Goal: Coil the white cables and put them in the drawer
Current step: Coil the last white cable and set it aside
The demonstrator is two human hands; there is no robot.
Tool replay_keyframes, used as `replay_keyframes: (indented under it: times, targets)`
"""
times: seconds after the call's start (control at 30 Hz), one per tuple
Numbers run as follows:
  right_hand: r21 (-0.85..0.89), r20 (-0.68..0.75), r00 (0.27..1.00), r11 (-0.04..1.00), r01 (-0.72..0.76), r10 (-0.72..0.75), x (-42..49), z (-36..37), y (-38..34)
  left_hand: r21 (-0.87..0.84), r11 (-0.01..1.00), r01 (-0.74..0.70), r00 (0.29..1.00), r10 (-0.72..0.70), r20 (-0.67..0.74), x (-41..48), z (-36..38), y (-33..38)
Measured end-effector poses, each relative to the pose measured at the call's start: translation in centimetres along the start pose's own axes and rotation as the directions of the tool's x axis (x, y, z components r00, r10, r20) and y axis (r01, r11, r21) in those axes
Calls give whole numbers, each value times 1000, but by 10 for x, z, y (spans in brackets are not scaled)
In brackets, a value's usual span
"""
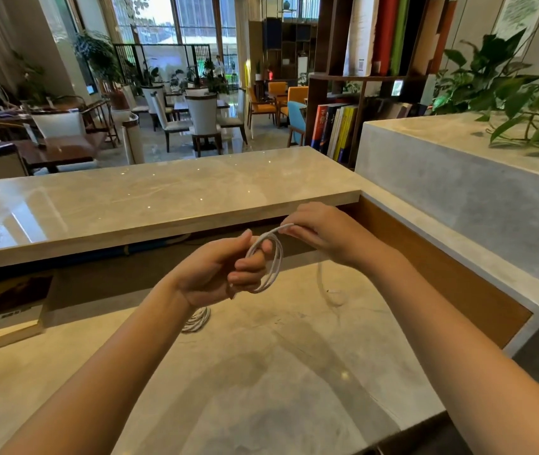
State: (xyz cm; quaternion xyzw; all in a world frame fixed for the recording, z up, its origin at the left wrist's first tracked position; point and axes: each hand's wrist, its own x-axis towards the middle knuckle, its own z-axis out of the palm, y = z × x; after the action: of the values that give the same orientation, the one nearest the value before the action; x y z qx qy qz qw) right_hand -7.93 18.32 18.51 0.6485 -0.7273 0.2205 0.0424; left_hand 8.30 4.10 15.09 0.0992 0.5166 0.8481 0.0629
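Observation:
A white cable (pixel 273 261) hangs in several loops around the fingers of my left hand (pixel 225 269), held above the marble desk (pixel 261 372). My right hand (pixel 324 233) pinches the same cable just above and to the right of the loops. The cable's loose tail (pixel 322 287) drops from my right hand to the desk. A second white cable (pixel 197 320), coiled, lies on the desk under my left wrist, partly hidden. No drawer is in view.
A raised marble counter (pixel 149 195) runs across in front of the desk. A book (pixel 5 310) lies on the left under it. A grey ledge (pixel 458 182) with a plant (pixel 507 90) stands on the right, with a wood panel (pixel 442 277) below.

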Motion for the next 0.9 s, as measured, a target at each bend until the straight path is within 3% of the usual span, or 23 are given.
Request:
replay_keyframes:
  times: [0.07,0.13,0.23,0.3,0.4,0.53,0.6,0.63,0.73,0.8,0.9]
  targets:
    - [-128,22,997,989,-74,77,-1,11,1,-165,986,-1,997,13,72,2,1,-2]
    - [-125,17,979,972,-197,201,-3,20,-4,-284,959,-18,995,44,85,2,3,-7]
    - [250,2,942,912,-325,335,-8,28,-15,-416,907,-60,994,94,63,3,6,-15]
    - [590,92,900,705,-393,425,-12,28,-20,-471,879,-74,992,111,52,5,6,-19]
    - [858,299,853,271,-437,429,-20,26,-24,-431,895,-117,992,128,-3,8,4,-24]
    - [920,387,863,-207,-334,324,-32,29,-27,-249,949,-192,959,128,-252,11,8,-28]
    - [906,377,870,-322,-275,319,-36,35,-28,-181,952,-248,894,153,-420,15,10,-27]
    - [920,357,870,-291,-263,341,-37,38,-29,-134,955,-263,852,165,-496,17,10,-27]
    - [949,244,825,49,-311,510,-36,46,-37,-11,977,-215,769,162,-618,21,10,-32]
    - [909,164,771,210,-361,616,-33,54,-38,89,986,-143,728,166,-665,24,12,-38]
    - [893,146,698,209,-397,701,-30,66,-33,309,951,-5,643,239,-727,28,17,-44]
